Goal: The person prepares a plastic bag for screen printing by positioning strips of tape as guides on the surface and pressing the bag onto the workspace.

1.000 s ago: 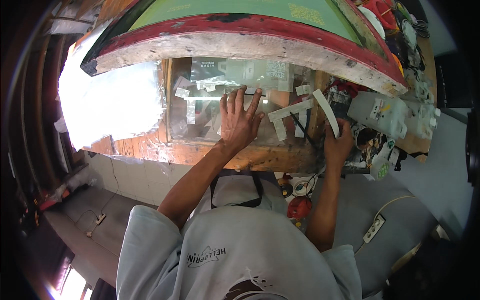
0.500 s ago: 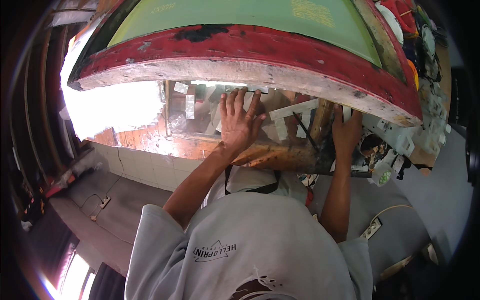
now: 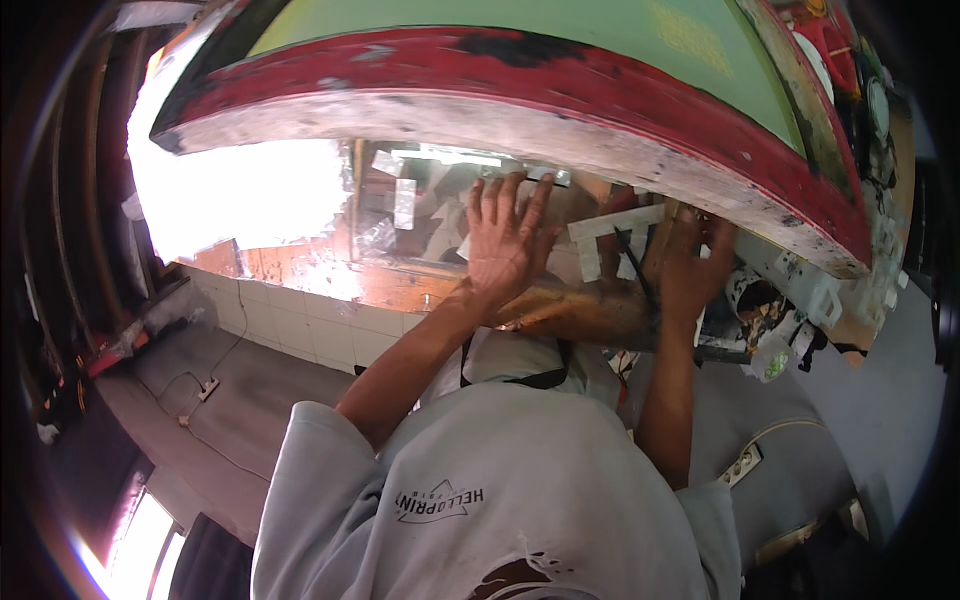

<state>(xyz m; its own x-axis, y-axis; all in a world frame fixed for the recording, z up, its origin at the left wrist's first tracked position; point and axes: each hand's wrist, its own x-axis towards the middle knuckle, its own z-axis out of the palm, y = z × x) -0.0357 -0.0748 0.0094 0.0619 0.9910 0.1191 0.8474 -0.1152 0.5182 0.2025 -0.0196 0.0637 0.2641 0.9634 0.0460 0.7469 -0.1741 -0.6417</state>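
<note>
My left hand (image 3: pixel 507 240) lies flat with fingers spread on the glass top (image 3: pixel 440 225) of a wood-edged table. Its fingertips reach toward a small clear strip below a raised screen-printing frame (image 3: pixel 420 75). That frame has red-painted wood, a pale bare front edge and green mesh (image 3: pixel 560 15). My right hand (image 3: pixel 693 262) is at the right end of the glass, by a wooden bar (image 3: pixel 655 245) and under the frame's edge. Motion smears its fingers, so what they hold, if anything, is unclear. Pale tape strips (image 3: pixel 615 225) and a thin dark stick (image 3: pixel 633 262) lie between the hands.
Bright light washes out the table's left part (image 3: pixel 240 200). At right are a dark-rimmed container of scraps (image 3: pixel 757 297), a clear cup with green bits (image 3: pixel 771 358) and stacked tubs (image 3: pixel 840 60). Power strips (image 3: pixel 740 465) and cables rest on the floor.
The view has shifted, so frame and table appear moved. My left hand stays spread on the glass. My right hand's fingers, stretched forward before, now look bent and blurred.
</note>
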